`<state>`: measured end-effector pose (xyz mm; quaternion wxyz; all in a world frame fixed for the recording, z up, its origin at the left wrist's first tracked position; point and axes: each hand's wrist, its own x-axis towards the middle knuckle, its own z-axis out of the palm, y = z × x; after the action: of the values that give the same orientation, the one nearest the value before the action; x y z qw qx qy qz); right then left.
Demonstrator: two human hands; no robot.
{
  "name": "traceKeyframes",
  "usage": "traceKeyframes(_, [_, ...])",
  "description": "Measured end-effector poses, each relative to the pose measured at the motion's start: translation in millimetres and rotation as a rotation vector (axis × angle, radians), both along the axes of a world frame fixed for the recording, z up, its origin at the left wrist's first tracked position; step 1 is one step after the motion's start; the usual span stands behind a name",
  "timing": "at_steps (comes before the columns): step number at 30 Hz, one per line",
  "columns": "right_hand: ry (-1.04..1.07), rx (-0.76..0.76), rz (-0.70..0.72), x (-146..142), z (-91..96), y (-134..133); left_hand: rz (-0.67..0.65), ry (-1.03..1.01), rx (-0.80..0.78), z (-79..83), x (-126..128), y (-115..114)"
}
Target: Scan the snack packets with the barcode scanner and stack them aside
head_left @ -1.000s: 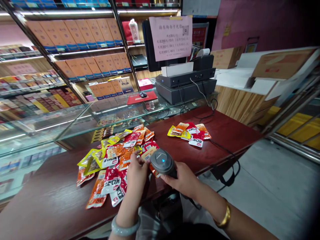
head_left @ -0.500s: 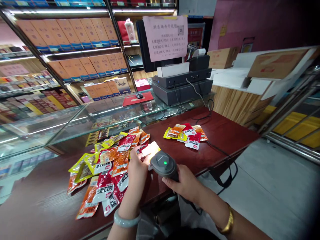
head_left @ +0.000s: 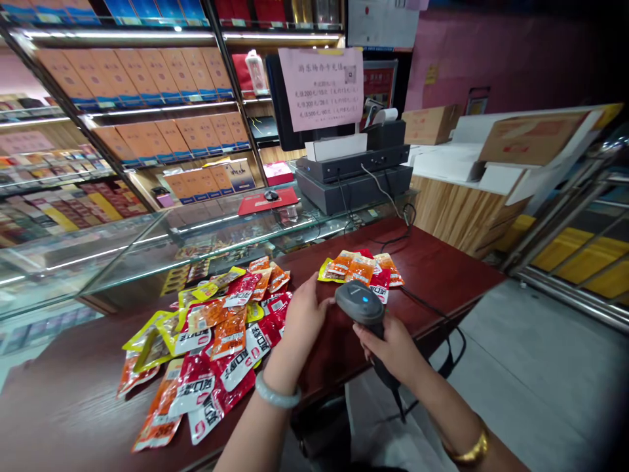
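Note:
My right hand [head_left: 393, 347] is wrapped around the handle of a dark grey barcode scanner [head_left: 361, 303], whose small blue light is lit. My left hand [head_left: 305, 313] reaches over the table just left of the scanner head, thumb and fingers apart, with no packet visible in it. Beyond its fingertips lies a small pile of snack packets [head_left: 360, 269], orange, red and yellow, partly covered by the scanner. To the left of my left wrist spreads a larger heap of snack packets [head_left: 228, 331] in red and white, orange and yellow.
The dark red table [head_left: 442, 262] borders a glass display counter [head_left: 162, 252]. On the counter stand a monitor with a pink paper notice [head_left: 322, 88], a black cash drawer [head_left: 354, 187] and a mouse [head_left: 270, 195] on a red mat. The scanner's cable [head_left: 432, 305] crosses the table's right edge.
My left hand has moved right, away from the large heap, and let go of the packet under the scanner. Another orange packet tops the small pile. The scanner moved right; its light turned from green to blue.

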<state>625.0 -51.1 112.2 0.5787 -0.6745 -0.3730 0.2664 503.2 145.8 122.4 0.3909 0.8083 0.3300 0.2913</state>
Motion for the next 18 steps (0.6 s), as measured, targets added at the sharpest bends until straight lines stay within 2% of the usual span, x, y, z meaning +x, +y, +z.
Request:
traceKeyframes(1, [0.005,-0.008,0.006,0,-1.4,-1,0.015,0.137,0.150,-4.9,-15,-3])
traceKeyframes(3, [0.004,-0.014,0.022,-2,-3.9,0,0.107,0.390,0.335,-16.1,-45,-8])
traceKeyframes(5, [-0.013,-0.018,0.044,-7,-5.8,3,0.181,0.601,0.434,-27.1,-70,-14])
traceKeyframes(7, [-0.029,-0.024,0.072,-12,-7.2,8,0.139,0.730,0.501,-36.3,-86,-18])
traceKeyframes(10, [-0.041,-0.020,0.106,-19,-9.0,13,-0.033,0.762,0.554,-44.3,-97,-22])
traceKeyframes(12, [-0.044,-0.017,0.115,-20,-10.5,13,-0.081,0.741,0.572,-45.5,-99,-23])
traceKeyframes(14, [-0.045,-0.022,0.113,-20,-12.4,11,-0.051,0.735,0.577,-44.1,-100,-23])
traceKeyframes(18, [-0.055,-0.043,0.101,-19,-16.2,4,0.090,0.737,0.555,-37.3,-99,-25])
